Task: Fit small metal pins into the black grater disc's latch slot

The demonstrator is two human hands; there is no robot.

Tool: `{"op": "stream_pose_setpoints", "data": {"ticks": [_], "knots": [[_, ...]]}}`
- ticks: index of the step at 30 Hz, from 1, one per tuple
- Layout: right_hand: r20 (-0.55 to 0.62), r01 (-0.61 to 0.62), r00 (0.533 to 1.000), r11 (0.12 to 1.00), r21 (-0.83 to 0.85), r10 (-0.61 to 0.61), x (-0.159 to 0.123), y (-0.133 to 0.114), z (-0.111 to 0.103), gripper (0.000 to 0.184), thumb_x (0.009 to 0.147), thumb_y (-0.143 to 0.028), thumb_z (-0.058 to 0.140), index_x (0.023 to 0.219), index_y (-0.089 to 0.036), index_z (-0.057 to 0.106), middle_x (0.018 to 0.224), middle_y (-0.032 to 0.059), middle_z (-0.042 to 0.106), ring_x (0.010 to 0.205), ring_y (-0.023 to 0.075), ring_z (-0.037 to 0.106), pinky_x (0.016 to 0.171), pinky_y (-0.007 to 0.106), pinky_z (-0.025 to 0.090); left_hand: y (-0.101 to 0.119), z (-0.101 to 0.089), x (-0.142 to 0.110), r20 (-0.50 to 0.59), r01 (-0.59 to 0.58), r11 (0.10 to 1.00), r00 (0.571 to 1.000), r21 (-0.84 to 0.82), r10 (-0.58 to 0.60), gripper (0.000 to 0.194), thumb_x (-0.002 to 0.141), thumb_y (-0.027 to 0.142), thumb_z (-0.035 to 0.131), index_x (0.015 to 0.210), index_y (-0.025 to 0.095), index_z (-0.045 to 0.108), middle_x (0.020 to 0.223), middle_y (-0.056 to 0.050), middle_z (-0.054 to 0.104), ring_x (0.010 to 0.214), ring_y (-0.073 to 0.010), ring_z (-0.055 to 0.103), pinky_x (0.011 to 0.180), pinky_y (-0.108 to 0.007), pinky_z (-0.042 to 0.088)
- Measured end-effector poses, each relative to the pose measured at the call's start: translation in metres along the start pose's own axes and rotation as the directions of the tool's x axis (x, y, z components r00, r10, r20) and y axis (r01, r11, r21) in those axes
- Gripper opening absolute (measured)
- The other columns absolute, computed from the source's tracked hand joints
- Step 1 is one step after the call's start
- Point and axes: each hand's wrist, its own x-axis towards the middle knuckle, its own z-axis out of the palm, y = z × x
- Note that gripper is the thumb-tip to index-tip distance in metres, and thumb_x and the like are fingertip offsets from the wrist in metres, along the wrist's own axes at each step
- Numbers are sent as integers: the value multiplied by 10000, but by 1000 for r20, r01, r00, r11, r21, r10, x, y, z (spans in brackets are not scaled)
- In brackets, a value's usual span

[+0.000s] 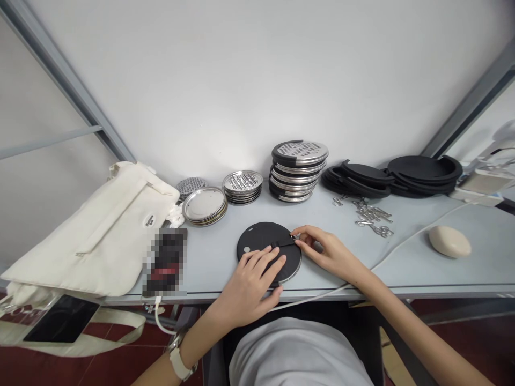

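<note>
The right grip is pinching a metal clip on the black disc, apparently unfinished under the spread left grip, while seemingly joined discs are standing beyond both and unjoined plates, covers and loose clips are lying to either side.

Here we have a grey table with a cream bag at left beside a pixelated dark item, then stacked metal plates, graters and a taller black-rimmed stack along the back. Rightward we spot black round covers, loose metal clips, a white cable and a cream rounded object, while a black disc lies front and centre.
</note>
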Motion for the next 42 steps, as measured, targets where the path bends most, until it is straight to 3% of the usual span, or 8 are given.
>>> {"op": "stream_pose_setpoints", "data": {"ticks": [16, 23, 26, 32, 42], "knots": [[-24, 13, 1000, 1000, -26, -14, 0, 0, -2, 224, 941, -340, 507, 1059, -189, 622, 744, 23, 611, 658, 166, 552, 601, 277, 439, -1, 0, 0, -6, -7, 1000, 1000, 6, 7, 513, 932, 274, 476, 1424, 156, 388, 1473, -109, 414, 1379, -256, 327, 1082, -465, 327], [-76, 45, 996, 999, -2, -45, -1, 4, 1, 296, 969, -299, 436, 1230, -199, 534, 877, 51, 635, 776, 186, 597, 731, 313, 479, -2, 0, -1, -3, -7, 1000, 1000, 9, 7, 523, 932, 277, 479, 1431, 157, 379, 1474, -107, 412, 1381, -254, 322, 1088, -467, 318], [-87, 52, 995, 999, 10, -51, -1, 5, 0, 247, 971, -282, 438, 1176, -201, 550, 920, 59, 642, 834, 193, 607, 784, 326, 475, -1, 0, 0, 3, -5, 1000, 1000, 9, 5, 524, 933, 276, 479, 1432, 154, 377, 1477, -105, 408, 1382, -254, 317, 1088, -466, 316], [-94, 76, 992, 996, -46, -80, 1, 4, -2, 140, 958, -264, 472, 935, -204, 596, 857, 47, 606, 746, 181, 565, 697, 308, 452, 0, -1, 0, 3, -3, 1000, 1000, 5, 3, 513, 937, 277, 475, 1427, 153, 386, 1480, -101, 405, 1386, -249, 309, 1091, -456, 312], [-105, 47, 993, 999, 6, -46, 2, 2, -1, 135, 958, -279, 487, 998, -208, 594, 917, 49, 656, 806, 181, 605, 759, 308, 468, 0, -1, 0, -23, -7, 1000, 1000, 4, 7, 507, 930, 274, 486, 1415, 151, 405, 1467, -109, 425, 1378, -254, 333, 1085, -454, 328]]}}
